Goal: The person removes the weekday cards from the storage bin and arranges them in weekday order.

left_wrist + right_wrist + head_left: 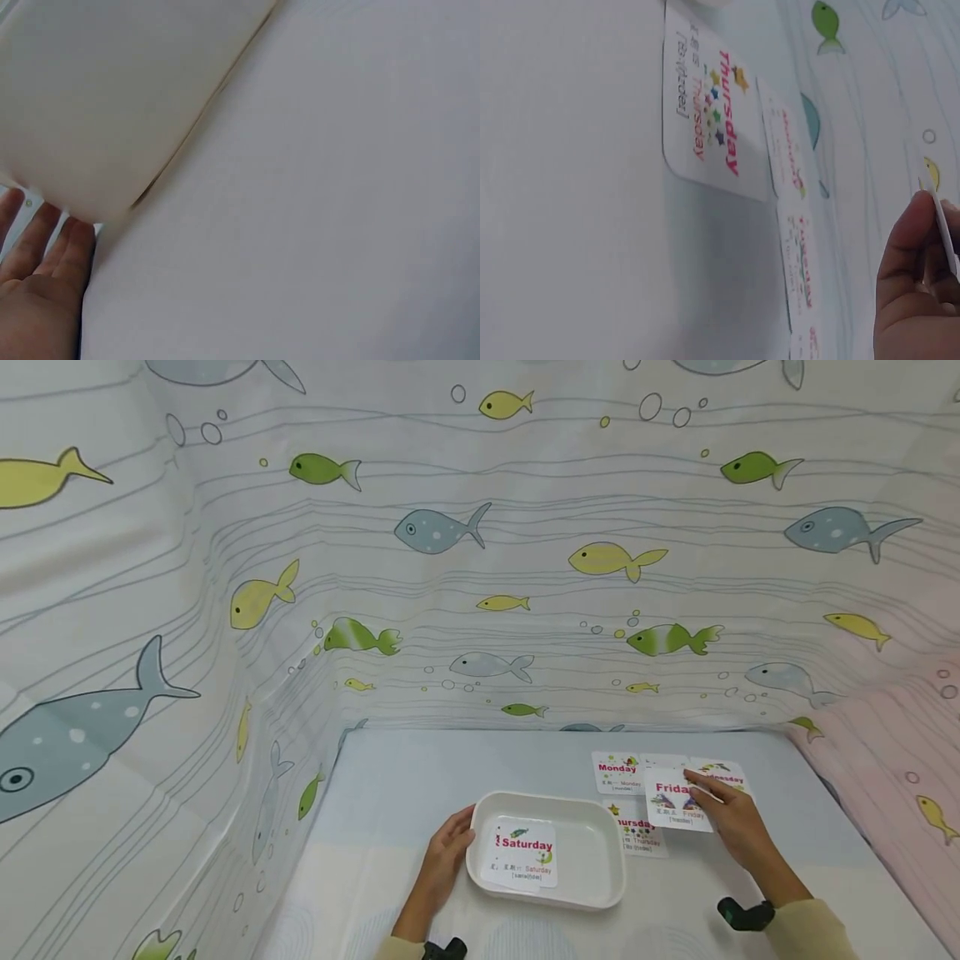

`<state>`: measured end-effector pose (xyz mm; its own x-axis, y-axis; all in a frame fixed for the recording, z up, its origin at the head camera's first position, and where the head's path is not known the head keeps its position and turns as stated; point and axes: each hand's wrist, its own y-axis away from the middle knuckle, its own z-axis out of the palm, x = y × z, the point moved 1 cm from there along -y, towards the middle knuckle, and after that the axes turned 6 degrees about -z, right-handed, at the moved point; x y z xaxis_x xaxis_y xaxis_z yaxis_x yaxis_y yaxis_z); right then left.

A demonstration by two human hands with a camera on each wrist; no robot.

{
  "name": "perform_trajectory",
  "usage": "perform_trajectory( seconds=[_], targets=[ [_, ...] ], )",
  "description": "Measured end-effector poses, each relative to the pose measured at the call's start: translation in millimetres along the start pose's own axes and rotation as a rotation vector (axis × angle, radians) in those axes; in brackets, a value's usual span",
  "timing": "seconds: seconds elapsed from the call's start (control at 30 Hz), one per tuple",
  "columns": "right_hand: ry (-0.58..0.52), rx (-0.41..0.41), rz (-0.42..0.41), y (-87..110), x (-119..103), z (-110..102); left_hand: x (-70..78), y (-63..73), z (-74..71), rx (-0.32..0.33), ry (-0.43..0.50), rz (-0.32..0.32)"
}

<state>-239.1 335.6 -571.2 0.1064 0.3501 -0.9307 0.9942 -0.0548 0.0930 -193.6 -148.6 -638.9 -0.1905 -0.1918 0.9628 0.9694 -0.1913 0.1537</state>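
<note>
My right hand (pixel 738 827) pinches the "Friday" card (pixel 678 814) between thumb and fingers, above the table at the right. In the right wrist view, that card shows edge-on in the hand (pixel 922 300). My left hand (pixel 444 862) rests against the left end of a white tray (pixel 588 860), its fingers fairly straight in the left wrist view. A "Saturday" card (pixel 525 856) lies face up in the tray's left part, overlapping at least one more card. Beneath the raised card, a "Thursday" card (pixel 645 839) lies beside the tray.
Behind it is a row with a "Monday" card (pixel 617 772), a "Tuesday" card (pixel 799 262) and a "Wednesday" card (pixel 731 771). The raised card and right hand partly cover this row in the head view. Fish-printed cloth (pixel 555 468) surrounds the pale table (pixel 450 760).
</note>
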Motion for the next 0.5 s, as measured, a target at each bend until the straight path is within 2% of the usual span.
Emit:
perform_trajectory(
  seconds=[0.2,0.33,0.5],
  targets=[
    [0.126,0.016,0.045,-2.9,26.6,-12.0,1.3,-1.0,0.2,-0.018,-0.016,0.034],
    [0.211,0.012,0.044,-2.5,34.9,-17.1,2.1,0.0,1.1,-0.006,-0.008,0.012],
    [0.241,0.020,0.061,-2.4,41.2,-20.0,3.2,1.2,2.2,0.000,0.006,0.001]
  ],
)
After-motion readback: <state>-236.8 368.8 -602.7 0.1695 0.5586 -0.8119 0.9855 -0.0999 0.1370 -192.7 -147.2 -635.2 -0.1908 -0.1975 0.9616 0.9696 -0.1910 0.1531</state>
